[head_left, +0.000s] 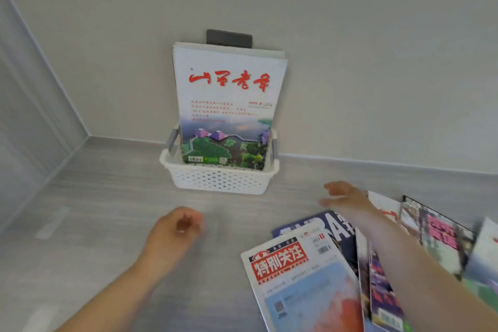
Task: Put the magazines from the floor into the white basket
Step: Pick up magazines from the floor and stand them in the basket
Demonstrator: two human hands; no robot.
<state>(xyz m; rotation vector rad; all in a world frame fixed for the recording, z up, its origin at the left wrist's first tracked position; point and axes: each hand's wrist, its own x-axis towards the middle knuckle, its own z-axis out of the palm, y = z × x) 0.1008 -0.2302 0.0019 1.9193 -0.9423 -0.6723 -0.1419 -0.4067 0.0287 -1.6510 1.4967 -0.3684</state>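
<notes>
A white perforated basket (219,177) stands on the floor against the wall. Magazines stand upright in it; the front one (226,108) has a white cover with red characters and a landscape picture. Several more magazines lie fanned out on the floor at the lower right, the nearest one white with a red title block (299,275), a dark blue one (331,226) under it. My left hand (172,232) hovers over bare floor in front of the basket, fingers loosely curled and holding nothing. My right hand (345,197) reaches above the floor pile with fingers spread, holding nothing.
A dark wall plate (229,38) sits on the wall behind the basket. The room corner (87,136) lies to the left, with grey floor (94,197) between it and the basket. Further magazines (436,234) reach toward the right edge of view.
</notes>
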